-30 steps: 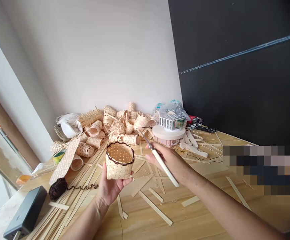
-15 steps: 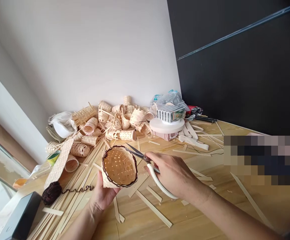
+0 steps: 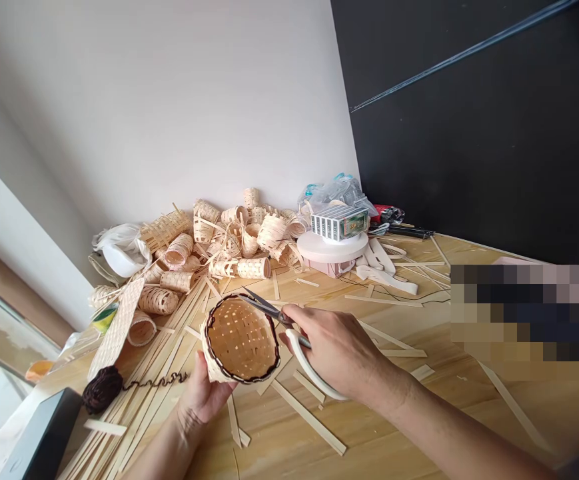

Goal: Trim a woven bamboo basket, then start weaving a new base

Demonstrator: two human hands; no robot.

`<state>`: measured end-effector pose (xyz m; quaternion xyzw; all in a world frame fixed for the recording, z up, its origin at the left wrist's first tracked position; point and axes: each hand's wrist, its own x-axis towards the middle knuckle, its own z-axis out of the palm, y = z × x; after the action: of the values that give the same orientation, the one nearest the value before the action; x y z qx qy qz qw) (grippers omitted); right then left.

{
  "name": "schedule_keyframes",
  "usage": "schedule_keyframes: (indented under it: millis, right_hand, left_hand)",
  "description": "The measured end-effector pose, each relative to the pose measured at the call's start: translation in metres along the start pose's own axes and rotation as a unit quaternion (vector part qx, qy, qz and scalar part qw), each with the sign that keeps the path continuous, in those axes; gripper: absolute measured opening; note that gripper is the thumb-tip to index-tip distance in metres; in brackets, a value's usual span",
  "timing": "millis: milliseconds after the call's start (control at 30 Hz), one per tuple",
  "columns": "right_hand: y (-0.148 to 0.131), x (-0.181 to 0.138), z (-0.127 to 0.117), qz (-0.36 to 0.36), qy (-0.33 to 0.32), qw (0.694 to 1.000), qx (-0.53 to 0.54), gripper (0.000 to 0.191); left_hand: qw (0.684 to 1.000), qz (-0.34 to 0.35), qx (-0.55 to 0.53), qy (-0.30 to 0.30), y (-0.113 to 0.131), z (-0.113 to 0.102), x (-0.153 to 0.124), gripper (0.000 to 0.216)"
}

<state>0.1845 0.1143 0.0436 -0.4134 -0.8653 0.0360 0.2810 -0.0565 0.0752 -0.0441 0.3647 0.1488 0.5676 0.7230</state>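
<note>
- The left hand (image 3: 202, 393) is cradling the bamboo basket (image 3: 242, 339) from below, above the table's near middle, with its fingers curled beneath the basket and pressing against its woven wall.
- The right hand (image 3: 336, 350) is reaching in from the near right, its fingers wrapping closely around the white-handled scissors (image 3: 309, 373), with the blade tips just beside the basket's far rim.
- The wooden table (image 3: 394, 413) is carrying loose bamboo strips (image 3: 309, 417), a dark cord ball (image 3: 102, 390) at left, and a woven mat (image 3: 116, 330).
- A heap of small woven baskets (image 3: 229, 240) is leaning against the far white wall (image 3: 169, 100), and a black wall (image 3: 469, 133) is rising at right.
- A white turntable (image 3: 332, 247) is standing at far right of the heap.
- Compared with a second ago, the basket is tipping its mouth toward the person instead of standing upright, and the scissors are moving from beyond it to its rim.
</note>
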Motion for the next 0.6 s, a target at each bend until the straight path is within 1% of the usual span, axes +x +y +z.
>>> schedule_keyframes:
  millis: [100, 333, 467, 600]
  right_hand:
    - [-0.001, -0.001, 0.001, 0.003, 0.000, 1.000, -0.005, 0.010]
    - [0.000, -0.004, 0.006, -0.007, 0.017, 1.000, 0.024, 0.008]
    - [0.000, -0.006, 0.005, -0.016, 0.021, 0.999, 0.027, 0.008]
    - [0.003, -0.007, 0.003, -0.029, 0.019, 0.999, 0.033, 0.007]
  left_hand:
    - [1.000, -0.004, 0.001, 0.000, 0.000, 0.002, 0.000, 0.050]
    - [1.000, -0.006, -0.008, -0.018, -0.002, 0.012, 0.002, 0.039]
    - [1.000, -0.018, -0.016, -0.011, -0.002, 0.010, 0.001, 0.046]
    - [0.999, -0.034, -0.006, 0.022, -0.001, 0.007, -0.001, 0.054]
